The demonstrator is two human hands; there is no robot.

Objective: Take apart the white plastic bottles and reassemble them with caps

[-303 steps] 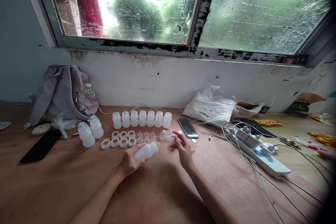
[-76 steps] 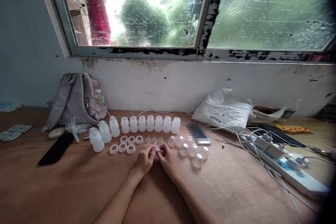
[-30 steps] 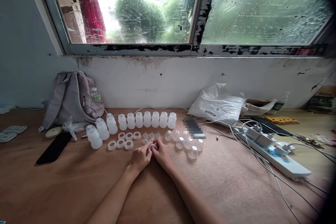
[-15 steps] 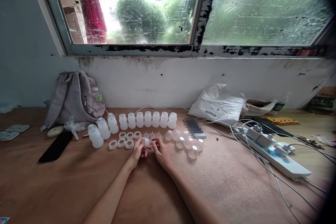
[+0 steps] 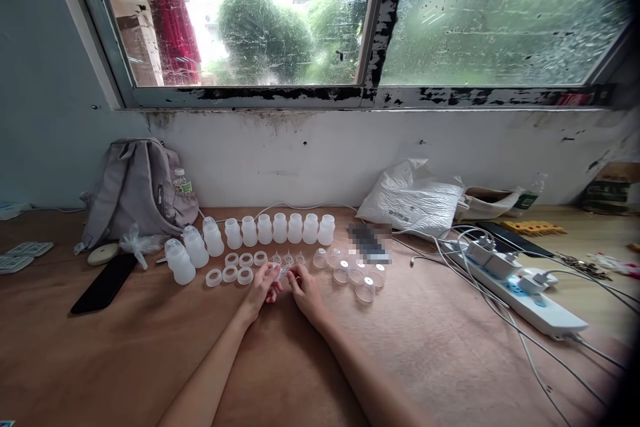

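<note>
1. Left hand (image 5: pixel 263 285): fingers curled in, thumb and fingertips closed on a small clear piece (image 5: pixel 283 271); presumably the steadying grip.
2. Right hand (image 5: pixel 303 288): fingers bent, tips drawn together at the piece's other side, probably to work its edge; whether they grip or merely touch cannot be told.
3. Small clear piece, one: between the two sets of fingertips, mostly covered by them; finer shape unreadable.
4. Clear pointed pieces (image 5: pixel 287 259): three visible in a row just ahead of the hands, points up, likely for a short reach.
5. White rings (image 5: pixel 230 279), six: two rows, flat, just left of the left hand; the sorting seems meant for easy counting.
6. Clear domed caps (image 5: pixel 357 274), six: loosely grouped just right of the right hand, apparently kept to that hand's side.
7. Frosted bottles (image 5: pixel 280 229), seven: upright in a line beyond the pointed pieces, mouths uncovered.
8. Topped bottles (image 5: pixel 195 247), three: upright, farther left of the left hand, seemingly set apart from the uncovered ones.
</note>
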